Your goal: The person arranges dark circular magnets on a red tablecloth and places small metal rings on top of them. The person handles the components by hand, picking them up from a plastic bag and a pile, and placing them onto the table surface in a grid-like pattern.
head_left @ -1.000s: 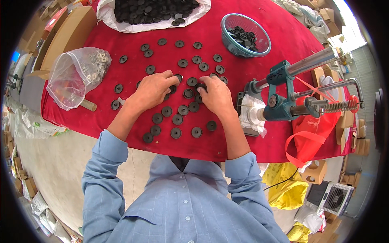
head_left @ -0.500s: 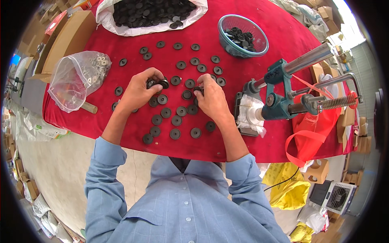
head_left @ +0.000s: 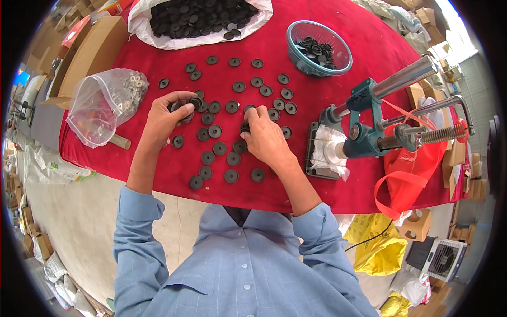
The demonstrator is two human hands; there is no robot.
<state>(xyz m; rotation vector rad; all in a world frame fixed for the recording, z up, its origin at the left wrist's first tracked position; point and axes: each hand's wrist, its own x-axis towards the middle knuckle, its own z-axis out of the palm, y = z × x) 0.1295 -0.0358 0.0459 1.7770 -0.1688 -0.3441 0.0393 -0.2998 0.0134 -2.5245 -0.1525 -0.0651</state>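
Wrapped around a small bunch of black grooved discs (head_left: 195,103), my left hand (head_left: 163,116) is at the left side of the scattered pieces. Its fingers hide most of the bunch. My right hand (head_left: 270,142) pinches more black discs (head_left: 245,127) between thumb and fingers, low over the red cloth; how many cannot be made out. Between and around both hands, many loose round black discs (head_left: 231,176) lie flat on the red tablecloth (head_left: 174,169), several of them close to the right hand's fingertips.
A white sack (head_left: 140,26) of black discs and a clear bluish bowl (head_left: 319,71) stand at the far side. To the right is a green hand press (head_left: 364,140) beside a red bag (head_left: 422,164). At left are a plastic bag of small rings (head_left: 87,121) and a cardboard box (head_left: 95,53).
My left hand has moved left, keeping its discs. The right hand has shifted slightly left and nearer to me. Some discs at the left edge are no longer visible.
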